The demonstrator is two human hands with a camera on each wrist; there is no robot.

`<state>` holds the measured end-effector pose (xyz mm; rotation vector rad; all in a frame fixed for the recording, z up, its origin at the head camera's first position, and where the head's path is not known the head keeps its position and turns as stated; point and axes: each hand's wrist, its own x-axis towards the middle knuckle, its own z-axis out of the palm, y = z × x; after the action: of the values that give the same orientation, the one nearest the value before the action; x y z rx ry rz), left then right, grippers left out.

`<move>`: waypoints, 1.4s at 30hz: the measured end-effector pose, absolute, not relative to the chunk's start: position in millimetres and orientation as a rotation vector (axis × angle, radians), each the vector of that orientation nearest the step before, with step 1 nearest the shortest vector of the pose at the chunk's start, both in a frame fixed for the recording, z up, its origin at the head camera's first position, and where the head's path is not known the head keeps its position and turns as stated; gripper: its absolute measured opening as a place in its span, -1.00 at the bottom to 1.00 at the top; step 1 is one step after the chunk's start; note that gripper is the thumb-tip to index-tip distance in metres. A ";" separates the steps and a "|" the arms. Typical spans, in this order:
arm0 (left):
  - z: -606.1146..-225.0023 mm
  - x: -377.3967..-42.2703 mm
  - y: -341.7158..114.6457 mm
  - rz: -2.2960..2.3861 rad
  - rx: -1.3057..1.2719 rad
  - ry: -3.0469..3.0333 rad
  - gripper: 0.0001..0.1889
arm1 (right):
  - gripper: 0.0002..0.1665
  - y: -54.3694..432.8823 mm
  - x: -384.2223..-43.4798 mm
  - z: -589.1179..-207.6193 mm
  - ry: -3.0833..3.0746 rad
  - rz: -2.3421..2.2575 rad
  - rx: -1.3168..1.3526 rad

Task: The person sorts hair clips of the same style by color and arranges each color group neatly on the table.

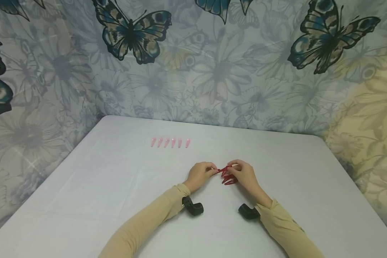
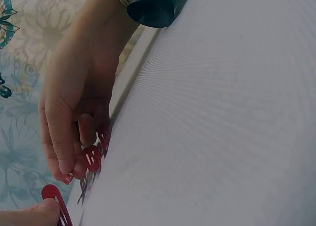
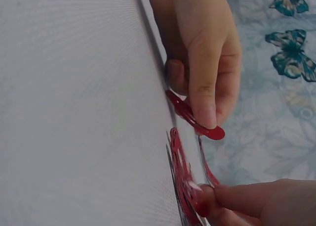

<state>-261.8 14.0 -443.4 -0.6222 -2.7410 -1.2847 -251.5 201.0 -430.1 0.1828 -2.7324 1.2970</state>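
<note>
Near the middle of the table, my left hand [image 1: 198,175] pinches one red snap hair clip [image 3: 185,112] between thumb and fingers, the clip tilted. Close by on the right, my right hand [image 1: 245,175] has thumb and fingertips together on a red hair clip [image 3: 211,174]. Under its fingers lies a bunch of several red hair clips [image 1: 229,179], overlapping and partly hidden by the hand. In the left wrist view, the left thumb [image 2: 29,214] presses on its clip, and more red clips [image 2: 92,157] show below the right hand.
Farther back, left of the hands, several pink hair clips [image 1: 173,142] lie in a slanted row on the white table [image 1: 84,200]. A wall with butterfly and flower prints [image 1: 219,71] rises behind the table. Each wrist wears a black camera [image 1: 193,208].
</note>
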 end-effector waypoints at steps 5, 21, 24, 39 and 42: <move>-440.6 -262.0 13.7 -1.368 -0.594 -2.718 -0.88 | -0.92 203.1 -253.1 -430.2 -2.713 1.321 0.201; -430.4 -269.4 -18.7 -1.262 -0.679 -2.734 -0.88 | -0.89 202.0 -252.4 -430.2 -2.783 1.282 0.165; -429.2 -272.5 -29.2 -1.273 -0.682 -2.759 -0.87 | -0.88 202.0 -251.9 -430.1 -2.789 1.279 0.158; -426.6 -297.9 -125.9 -1.177 -0.582 -2.717 -0.87 | -0.85 202.9 -250.7 -431.4 -2.767 1.463 0.224; -424.1 -299.6 -146.2 -1.188 -0.463 -2.773 -0.85 | -0.85 203.4 -250.1 -431.4 -2.761 1.496 0.218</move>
<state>-299.6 -146.2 -424.1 -0.4630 -2.7730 -1.1883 -250.1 203.4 -431.4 0.2179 -2.7609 1.4960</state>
